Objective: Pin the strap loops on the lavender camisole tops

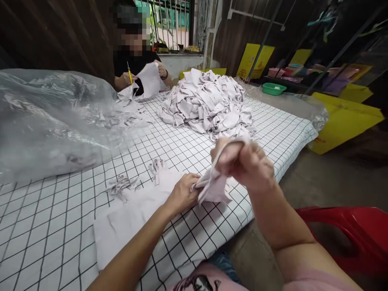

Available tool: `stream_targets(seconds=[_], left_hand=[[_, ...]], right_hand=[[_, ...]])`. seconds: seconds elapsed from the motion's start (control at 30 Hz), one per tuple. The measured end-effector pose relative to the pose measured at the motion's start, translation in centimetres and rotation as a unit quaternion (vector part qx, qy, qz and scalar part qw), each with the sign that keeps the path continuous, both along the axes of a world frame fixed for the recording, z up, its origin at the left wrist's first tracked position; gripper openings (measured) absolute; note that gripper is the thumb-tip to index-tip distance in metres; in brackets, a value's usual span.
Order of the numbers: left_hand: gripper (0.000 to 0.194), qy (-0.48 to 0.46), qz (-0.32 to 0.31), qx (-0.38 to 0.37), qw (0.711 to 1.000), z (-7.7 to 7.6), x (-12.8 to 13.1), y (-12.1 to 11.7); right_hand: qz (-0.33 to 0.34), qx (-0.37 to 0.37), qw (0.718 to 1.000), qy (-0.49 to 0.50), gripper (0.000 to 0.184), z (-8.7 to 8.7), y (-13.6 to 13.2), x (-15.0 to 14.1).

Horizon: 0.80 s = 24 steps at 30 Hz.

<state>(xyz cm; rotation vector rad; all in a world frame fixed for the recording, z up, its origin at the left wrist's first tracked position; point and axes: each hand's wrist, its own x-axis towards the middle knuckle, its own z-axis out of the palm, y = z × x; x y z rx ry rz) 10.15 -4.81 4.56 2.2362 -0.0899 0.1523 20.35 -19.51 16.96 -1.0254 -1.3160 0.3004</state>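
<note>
My left hand is closed on one end of a pale pinkish-grey cloth piece above the near part of the table. Raised to its right, my right hand is closed around a strip of the same cloth, and motion blurs its fingers. Between both hands the fabric stretches, with a loose corner hanging below. Under my left forearm lie flat panels of the same pale fabric. Just beyond them sit small bundles of narrow cloth strips.
A big heap of pale cloth pieces rises mid-table on the checked tablecloth. Clear plastic sheeting covers the left side. Across the table a co-worker holds cloth and a yellow tool. A red chair stands at right.
</note>
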Motion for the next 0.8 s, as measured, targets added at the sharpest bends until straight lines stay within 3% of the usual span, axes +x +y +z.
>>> stream_targets(seconds=[0.07,0.17,0.2,0.3,0.33,0.37,0.43,0.5,0.6,0.7,0.8], left_hand=[[0.031,0.083,-0.016,-0.14,0.987,0.2,0.0,0.0],[0.033,0.16,-0.011,-0.285,0.945,-0.1,-0.7,1.1],[0.034,0.173,0.013,-0.306,0.936,-0.4,-1.0,1.7],[0.039,0.207,0.126,-0.313,0.918,-1.6,-1.6,3.2],[0.041,0.213,0.158,-0.307,0.914,-2.0,-1.7,3.6],[0.042,0.217,0.18,-0.302,0.911,-2.4,-1.8,4.0],[0.042,0.217,0.201,-0.29,0.91,-2.8,-1.9,4.6],[0.041,0.211,0.204,-0.258,0.921,-2.8,-2.0,4.9],[0.039,0.149,0.237,-0.108,0.954,-2.2,-2.7,4.6],[0.03,0.001,0.257,0.118,0.959,-1.6,-4.0,2.9],[0.019,-0.087,0.147,0.242,0.955,-1.8,-5.1,0.4]], right_hand=[[-0.11,0.019,0.994,0.013,0.044,0.4,0.2,2.9],[-0.272,-0.104,0.957,-0.007,0.049,-1.3,-0.5,8.0],[-0.322,-0.176,0.93,-0.032,0.046,-2.4,-1.0,9.3],[-0.489,-0.341,0.794,-0.12,0.03,-6.3,-3.0,10.4],[-0.496,-0.38,0.769,-0.13,0.028,-7.5,-3.8,9.7],[-0.471,-0.42,0.766,-0.126,0.028,-8.4,-4.5,8.5],[-0.359,-0.486,0.791,-0.1,0.031,-9.7,-5.6,5.0],[-0.264,-0.502,0.818,-0.09,0.029,-10.4,-6.3,1.0],[-0.23,-0.49,0.831,-0.131,0.029,-11.7,-6.4,-3.3],[-0.306,-0.483,0.806,-0.152,0.031,-13.8,-6.4,-4.1],[-0.383,-0.491,0.769,-0.145,0.029,-15.9,-6.6,-2.7]])
